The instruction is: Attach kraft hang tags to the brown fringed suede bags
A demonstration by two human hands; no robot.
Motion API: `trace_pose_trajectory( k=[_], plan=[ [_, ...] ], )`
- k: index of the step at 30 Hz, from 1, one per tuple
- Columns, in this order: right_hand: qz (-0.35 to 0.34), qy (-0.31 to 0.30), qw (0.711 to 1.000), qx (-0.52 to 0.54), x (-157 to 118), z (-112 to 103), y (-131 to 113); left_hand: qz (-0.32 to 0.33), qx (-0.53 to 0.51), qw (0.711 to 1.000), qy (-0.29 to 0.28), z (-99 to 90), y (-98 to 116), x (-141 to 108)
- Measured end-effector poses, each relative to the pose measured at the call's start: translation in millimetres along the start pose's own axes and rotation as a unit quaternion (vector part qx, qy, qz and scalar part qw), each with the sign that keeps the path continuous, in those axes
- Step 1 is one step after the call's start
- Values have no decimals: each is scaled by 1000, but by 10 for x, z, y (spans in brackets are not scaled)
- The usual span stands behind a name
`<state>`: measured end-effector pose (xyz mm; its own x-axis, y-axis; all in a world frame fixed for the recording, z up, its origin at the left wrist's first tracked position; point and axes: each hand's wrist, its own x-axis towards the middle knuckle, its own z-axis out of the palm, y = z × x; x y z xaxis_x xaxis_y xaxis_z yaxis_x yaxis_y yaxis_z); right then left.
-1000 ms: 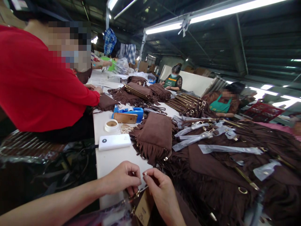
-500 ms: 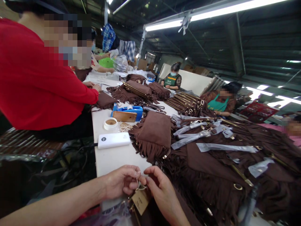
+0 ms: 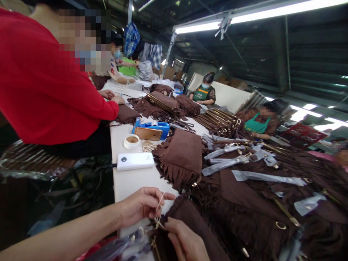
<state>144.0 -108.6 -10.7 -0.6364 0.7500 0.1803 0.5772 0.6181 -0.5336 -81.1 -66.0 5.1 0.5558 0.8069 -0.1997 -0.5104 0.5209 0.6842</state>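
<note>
A pale string (image 3: 160, 206) is looped over the fingers of my left hand (image 3: 143, 206), which is closed on it. The string runs down to gold hardware on a brown bag (image 3: 194, 217) in front of me. My right hand (image 3: 186, 235) lies lower and to the right, over the bag, its fingertips pinched at the lower end of the string. What lies under its fingers is partly hidden. Clear plastic wrap (image 3: 130, 243) covers something beside the bag, below my left wrist.
A white power bank (image 3: 135, 161), a tape roll (image 3: 132, 142), a phone (image 3: 148, 134) and a blue tape dispenser (image 3: 163, 127) stand on the white table (image 3: 127, 185). Brown fringed bags (image 3: 250, 195) pile up at the right. A person in red (image 3: 54, 87) sits at the left.
My right hand has moved down from the left fingertips. The string now stretches in a longer loop from my left hand, and the brown paper tag has gone out of sight.
</note>
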Motion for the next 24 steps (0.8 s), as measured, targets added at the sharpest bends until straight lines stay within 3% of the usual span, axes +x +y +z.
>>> trace_pose_trajectory(
  k=[3, 6, 9, 12, 15, 17, 19, 21, 24],
  plan=[
    [82, 13, 995, -57, 94, -47, -48, 14, 122, 992, 9, 24, -8, -3],
    [108, -11, 989, -103, 283, -107, -126, 56, 283, 957, -29, 121, 28, -12],
    [136, -19, 986, -93, 453, -172, -216, 138, 484, 862, -57, 221, 134, -22],
    [162, -22, 986, -1, 477, -220, -247, 201, 627, 752, -30, 214, 342, -44],
    [173, -15, 981, 82, 385, -235, -202, 213, 679, 702, 28, 56, 677, -114],
    [165, -5, 982, 93, 306, -222, -161, 211, 668, 707, 100, -113, 913, -189],
    [157, 6, 983, 90, 218, -182, -127, 196, 620, 746, 147, -301, 1076, -272],
    [141, 10, 987, 73, 108, -118, -79, 180, 579, 777, 169, -476, 1124, -348],
    [96, 22, 995, -10, -63, -49, 87, 178, 561, 783, 200, -663, 1032, -442]
  ],
)
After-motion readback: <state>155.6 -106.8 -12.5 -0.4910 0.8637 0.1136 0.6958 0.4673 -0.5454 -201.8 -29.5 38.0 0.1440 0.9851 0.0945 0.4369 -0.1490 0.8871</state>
